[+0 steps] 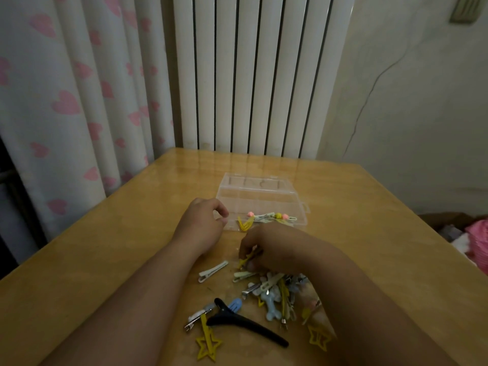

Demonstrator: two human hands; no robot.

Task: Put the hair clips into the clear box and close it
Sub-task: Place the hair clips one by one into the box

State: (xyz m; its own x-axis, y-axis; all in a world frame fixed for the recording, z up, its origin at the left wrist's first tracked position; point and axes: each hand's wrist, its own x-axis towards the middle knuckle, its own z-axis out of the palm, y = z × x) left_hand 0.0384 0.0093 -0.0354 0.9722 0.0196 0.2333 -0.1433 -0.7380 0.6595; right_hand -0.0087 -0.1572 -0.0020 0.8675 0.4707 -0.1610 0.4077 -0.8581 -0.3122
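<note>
The clear box (260, 200) lies open on the wooden table, its lid folded back toward the wall. A few clips with pink and yellow beads (266, 217) and a yellow clip lie in its near part. My left hand (204, 224) rests beside the box's left front corner, fingers curled, holding nothing I can see. My right hand (269, 248) is just in front of the box, pinching a small yellow clip (245, 260). A pile of hair clips (274, 289) lies under my right wrist. A white clip (212, 271), a long black clip (245, 324) and yellow star clips (208, 344) lie nearer me.
The wooden table (105, 260) stands against a white radiator (253, 75) and a curtain with pink hearts (66, 101). Pink and white fabric (472, 244) lies off the table's right edge.
</note>
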